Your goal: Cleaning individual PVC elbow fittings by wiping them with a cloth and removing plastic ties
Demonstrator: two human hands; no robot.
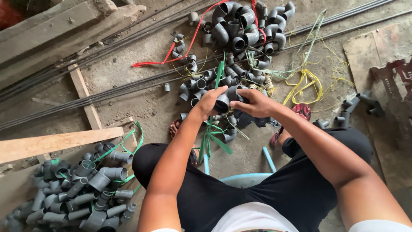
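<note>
Gripped between both hands, left [209, 102] and right [256, 103], the grey pipe elbow [226, 99] is best kept steady and squarely aligned above the heaped fittings [240, 30].

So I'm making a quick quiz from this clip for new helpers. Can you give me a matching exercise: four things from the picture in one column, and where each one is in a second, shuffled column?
Things:
1. grey pipe elbow
2. red cord
3. yellow string
4. wooden plank

Places:
A. loose tangle on the ground, right of the hands
B. lying flat at the left edge, above a heap of grey fittings
C. held between the left hand and right hand
D. running from the upper pile of big elbows down to the left

Pairs: 1-C, 2-D, 3-A, 4-B
</note>
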